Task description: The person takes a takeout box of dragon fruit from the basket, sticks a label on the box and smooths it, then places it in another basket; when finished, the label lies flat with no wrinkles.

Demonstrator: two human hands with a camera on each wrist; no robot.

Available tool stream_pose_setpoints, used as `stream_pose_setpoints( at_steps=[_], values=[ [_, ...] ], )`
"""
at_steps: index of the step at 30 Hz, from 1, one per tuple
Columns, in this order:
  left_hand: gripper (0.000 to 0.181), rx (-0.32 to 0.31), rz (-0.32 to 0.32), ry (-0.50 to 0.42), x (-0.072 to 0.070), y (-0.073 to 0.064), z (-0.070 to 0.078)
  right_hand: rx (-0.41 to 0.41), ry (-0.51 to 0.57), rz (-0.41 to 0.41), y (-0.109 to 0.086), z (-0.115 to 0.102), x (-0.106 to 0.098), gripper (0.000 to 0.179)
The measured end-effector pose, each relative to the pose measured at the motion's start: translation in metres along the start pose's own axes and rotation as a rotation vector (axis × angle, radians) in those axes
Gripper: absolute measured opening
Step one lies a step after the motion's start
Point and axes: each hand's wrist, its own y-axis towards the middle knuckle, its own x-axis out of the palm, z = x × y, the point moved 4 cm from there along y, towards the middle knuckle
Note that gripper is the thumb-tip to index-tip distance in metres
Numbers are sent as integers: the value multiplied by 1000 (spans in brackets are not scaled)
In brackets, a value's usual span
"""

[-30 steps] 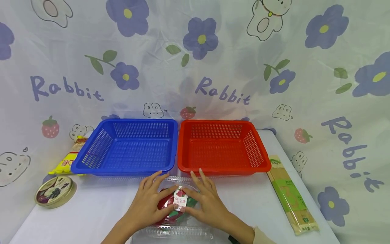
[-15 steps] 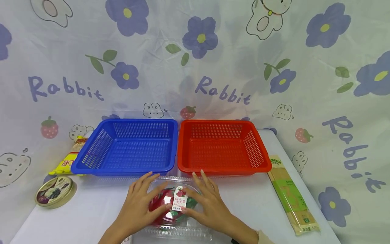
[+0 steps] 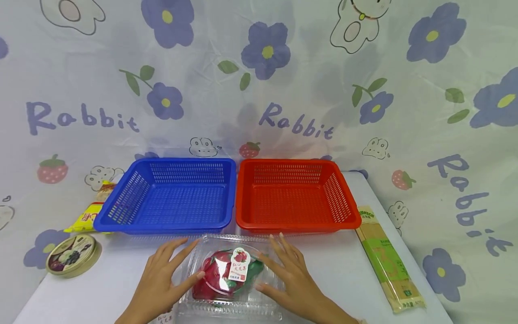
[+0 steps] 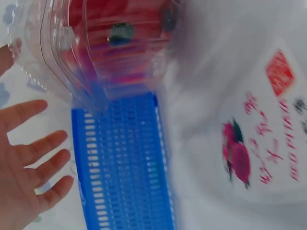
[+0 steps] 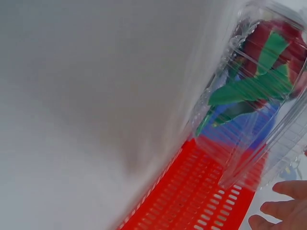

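Note:
A clear plastic clamshell box [image 3: 230, 310] lies on the table, closed, with a red, green-tipped dragon fruit [image 3: 212, 281] inside. On its lid sits a white dragon-fruit label [image 3: 239, 265]. My left hand [image 3: 158, 281] is at the box's left edge, fingers spread, the thumb over the lid's edge. In the left wrist view the left fingers [image 4: 45, 143] stand apart from the plastic. At the opposite side my right hand [image 3: 297, 285] has its fingers spread too, thumb and forefinger over the lid; whether they touch it I cannot tell.
Behind the box stand a blue basket [image 3: 162, 228] and a red basket [image 3: 299, 226]. A round tin [image 3: 73, 255] and a yellow snack bag [image 3: 90, 218] lie left. A green-and-tan noodle packet [image 3: 388, 261] lies right. Another printed label [image 4: 268, 134] lies near my left wrist.
Both hands have moved apart, the left further to the left and the right slightly to the right, so more of the box and its label shows.

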Motion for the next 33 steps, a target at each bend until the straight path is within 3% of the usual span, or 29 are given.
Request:
stream_pose_setpoints(
  at_steps=[8, 14, 19, 27, 33],
  values=[
    [81, -84, -106, -43, 5, -16, -13, 104, -12, -77, -18, 7, -2, 94],
    [100, -58, -180, -130, 11, -24, -17, 268, 106, -246, -27, 12, 3, 111],
    [109, -102, -286, -151, 15, -27, -19, 426, 234, -402, -34, 18, 9, 122],
    [118, -170, -447, -203, 23, -30, -21, 373, 234, -503, -37, 22, 18, 130],
    [126, -198, -492, -210, 28, -30, -20, 403, 246, -546, -38, 23, 20, 134]
  ],
)
